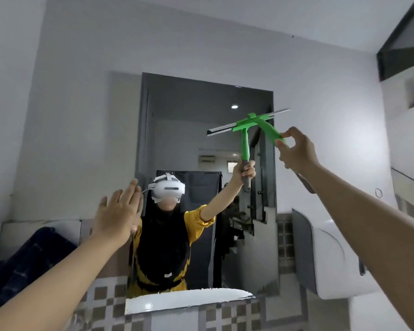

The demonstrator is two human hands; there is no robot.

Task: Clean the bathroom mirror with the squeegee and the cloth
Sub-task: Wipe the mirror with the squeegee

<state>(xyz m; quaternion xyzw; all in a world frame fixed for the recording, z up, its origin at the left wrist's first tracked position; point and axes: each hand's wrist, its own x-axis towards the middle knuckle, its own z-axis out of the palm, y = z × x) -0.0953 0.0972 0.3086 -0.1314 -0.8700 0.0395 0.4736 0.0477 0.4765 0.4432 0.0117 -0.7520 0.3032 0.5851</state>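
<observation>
The right hand [296, 151] grips the green squeegee [261, 124] with its blade against the mirror [177, 130] at upper right. The left hand [120, 211], fingers straight, rests flat at the mirror's left edge. Wiping looks barely begun; no cloth is visible.

Single head-worn wide-angle view, facing forward and tilted upward at the wall-mounted mirror [201, 187] from close range, within arm's reach of the glass. Both forearms enter from the lower corners. The mirror sits centre-frame and reflects the camera headset [169, 188] itself; wall lines bow toward the edges. No second view is given.
</observation>
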